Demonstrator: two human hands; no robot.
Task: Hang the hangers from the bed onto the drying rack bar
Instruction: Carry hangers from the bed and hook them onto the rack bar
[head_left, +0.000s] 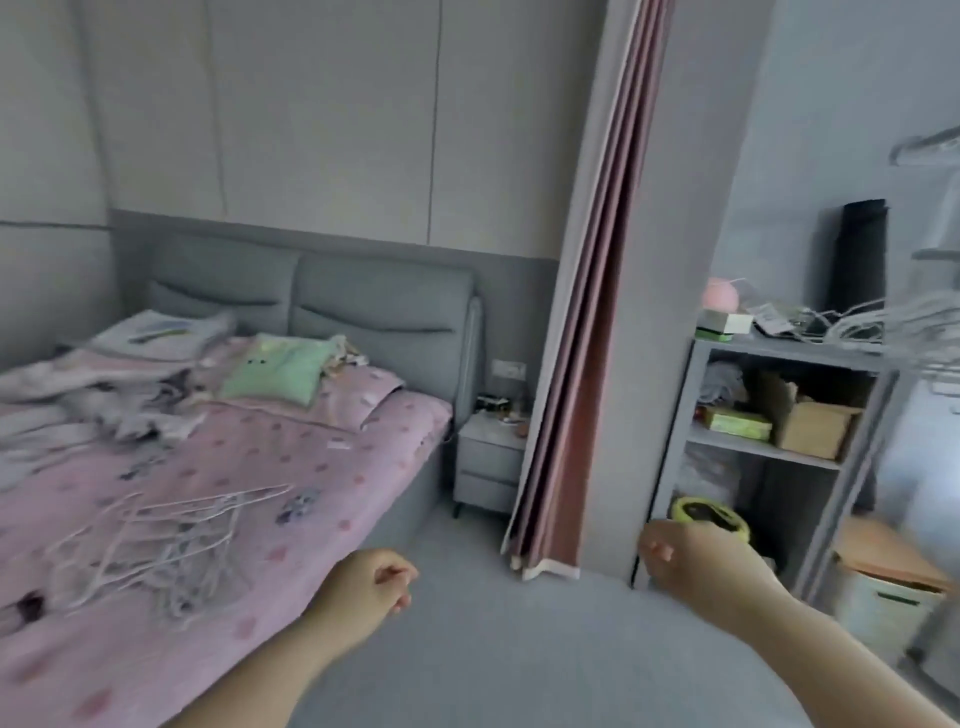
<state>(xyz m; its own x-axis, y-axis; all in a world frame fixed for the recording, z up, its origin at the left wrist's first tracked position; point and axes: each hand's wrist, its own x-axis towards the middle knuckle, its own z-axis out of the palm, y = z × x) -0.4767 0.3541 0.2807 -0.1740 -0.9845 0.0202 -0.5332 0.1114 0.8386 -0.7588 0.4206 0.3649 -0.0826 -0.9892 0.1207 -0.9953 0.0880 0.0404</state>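
Note:
A loose pile of several white hangers (166, 540) lies on the pink dotted sheet of the bed (311, 457), near its front edge at the left. My left hand (371, 584) hovers over the grey floor just right of the bed, fingers curled, holding nothing. My right hand (691, 556) is farther right, in front of the shelf unit, also loosely curled and empty. At the far right edge, blurred white hangers (914, 322) hang in a row from a drying rack (930, 143), whose bar is mostly out of frame.
A grey nightstand (488, 457) stands beside the bed. A pink and grey curtain (587, 312) hangs down the middle. A grey shelf unit (779, 405) holds boxes and clutter, with a yellow-rimmed bin (709, 514) low down. Crumpled bedding and a green pillow (280, 371) lie on the bed.

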